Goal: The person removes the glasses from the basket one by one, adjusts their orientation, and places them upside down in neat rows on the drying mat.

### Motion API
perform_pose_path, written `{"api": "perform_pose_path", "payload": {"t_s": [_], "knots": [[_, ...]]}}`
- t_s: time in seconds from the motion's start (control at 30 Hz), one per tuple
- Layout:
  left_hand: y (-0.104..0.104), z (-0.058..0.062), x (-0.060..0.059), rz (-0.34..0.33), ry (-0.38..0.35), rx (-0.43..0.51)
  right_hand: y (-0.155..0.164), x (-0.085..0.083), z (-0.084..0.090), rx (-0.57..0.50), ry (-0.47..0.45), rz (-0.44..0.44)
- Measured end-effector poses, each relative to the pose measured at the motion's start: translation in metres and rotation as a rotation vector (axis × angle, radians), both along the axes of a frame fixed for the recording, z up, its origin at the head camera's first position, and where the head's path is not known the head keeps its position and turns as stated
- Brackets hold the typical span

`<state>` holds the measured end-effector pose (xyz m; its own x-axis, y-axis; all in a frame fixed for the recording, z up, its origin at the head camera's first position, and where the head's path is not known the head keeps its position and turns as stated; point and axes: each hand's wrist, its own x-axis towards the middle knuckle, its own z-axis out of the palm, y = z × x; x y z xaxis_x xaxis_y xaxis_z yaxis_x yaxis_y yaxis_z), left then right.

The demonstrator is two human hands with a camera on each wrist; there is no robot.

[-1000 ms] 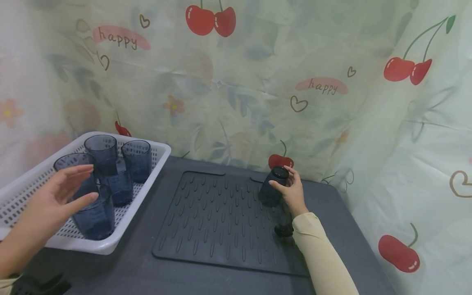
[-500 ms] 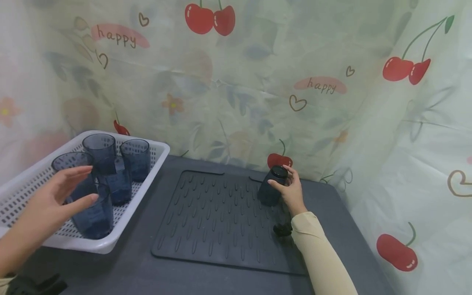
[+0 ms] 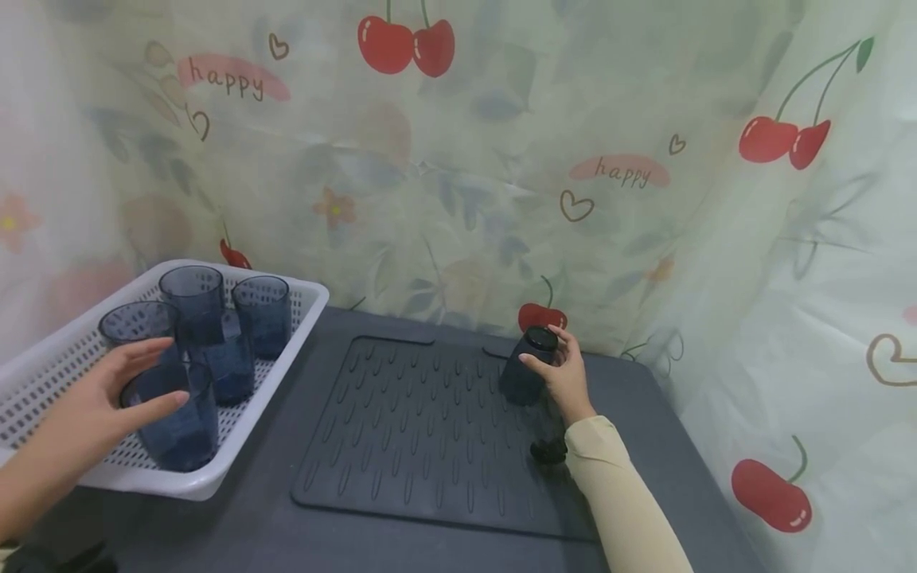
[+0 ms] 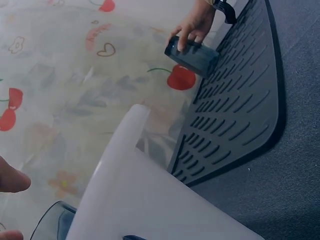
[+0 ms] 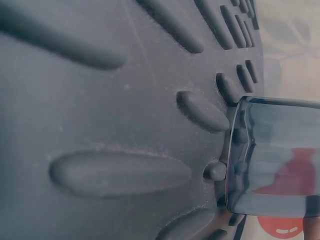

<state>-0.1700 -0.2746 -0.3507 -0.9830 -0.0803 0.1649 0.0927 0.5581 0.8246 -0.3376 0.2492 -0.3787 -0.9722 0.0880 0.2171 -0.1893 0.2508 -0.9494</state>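
My right hand grips a dark blue tumbler by its base end, thumb on one side and fingers on the other. The tumbler is upside down at the back right of a black ribbed drying mat. In the right wrist view its clear rim end meets the raised ribs of the mat. On the left, my left hand hovers by the nearest tumbler in a white plastic basket. Its thumb and fingers are spread apart around nothing, and they overlap that tumbler in the head view.
Several more blue tumblers stand upright in the basket, close together. A dark grey cloth covers the table. Behind it hangs a curtain with printed cherries, and the basket's raised wall stands between the left wrist camera and the mat.
The head view has shifted slightly. My left hand has drifted a little to the left and down, still with spread fingers. My right hand keeps its grip on the tumbler in the same place.
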Motion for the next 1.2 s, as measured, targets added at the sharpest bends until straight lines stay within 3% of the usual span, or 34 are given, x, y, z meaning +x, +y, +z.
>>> {"api": "perform_pose_path", "payload": {"t_s": [0.17, 0.43, 0.57, 0.73, 1.03, 1.2], "knots": [[-0.002, 0.001, 0.001, -0.026, -0.033, 0.018, 0.002, -0.004, -0.006, 0.001, 0.008, 0.001], [-0.002, 0.004, 0.0, -0.011, -0.097, -0.07, -0.008, 0.015, 0.013, 0.006, -0.007, 0.009], [-0.004, 0.002, -0.003, -0.037, -0.12, -0.066, -0.01, 0.017, 0.016, 0.018, -0.01, 0.0], [-0.009, 0.001, -0.006, -0.071, -0.149, -0.046, -0.009, 0.016, 0.016, 0.02, -0.014, 0.001], [-0.012, 0.004, -0.01, -0.085, -0.229, -0.101, -0.009, 0.017, 0.016, 0.023, -0.012, 0.0], [-0.015, 0.0, -0.011, -0.096, -0.239, -0.11, -0.008, 0.014, 0.015, 0.018, -0.023, 0.001]]}}
